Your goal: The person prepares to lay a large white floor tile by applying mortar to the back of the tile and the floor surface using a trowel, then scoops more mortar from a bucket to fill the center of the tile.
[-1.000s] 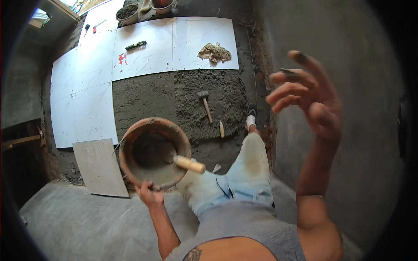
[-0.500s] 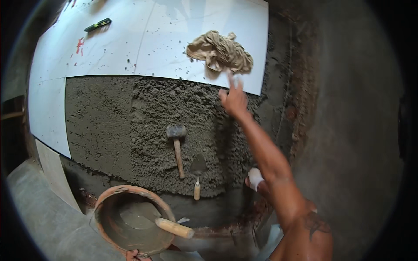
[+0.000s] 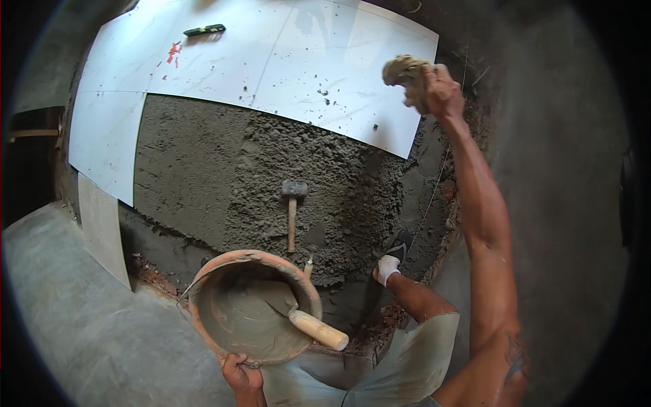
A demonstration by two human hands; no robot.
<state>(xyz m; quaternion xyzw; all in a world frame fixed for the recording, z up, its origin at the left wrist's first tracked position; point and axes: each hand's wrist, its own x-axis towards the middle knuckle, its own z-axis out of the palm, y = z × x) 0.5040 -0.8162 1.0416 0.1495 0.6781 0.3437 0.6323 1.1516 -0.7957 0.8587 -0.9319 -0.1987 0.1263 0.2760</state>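
Note:
My right hand [image 3: 444,95] is closed on a bunched beige rag [image 3: 405,71], held up over the right edge of the white tiles [image 3: 325,61]. Down at the lower left, my left hand [image 3: 239,370] grips the near rim of an orange-brown bucket [image 3: 252,256]. Wet grey cement slurry [image 3: 247,308] fills its bottom. A trowel with a thick wooden handle [image 3: 319,331] rests in the bucket, its blade partly sunk in the slurry. Beyond the bucket, a rubber mallet [image 3: 293,190] lies on rough mortar. A smaller wooden-handled trowel [image 3: 308,268] is partly hidden behind the bucket's rim.
Mortar crumbs dot the tiles, with red bits [image 3: 174,53] and a dark green level-like tool [image 3: 204,30] farther left. A string [image 3: 441,173] runs along the mortar bed's right side. My sandalled foot [image 3: 390,263] stands at its near right. A loose tile [image 3: 103,227] leans at left.
My right hand has taken the rag off the tiles and lifted it to the right. The bucket, with my left hand on it, has moved up and right in view. The view has shifted.

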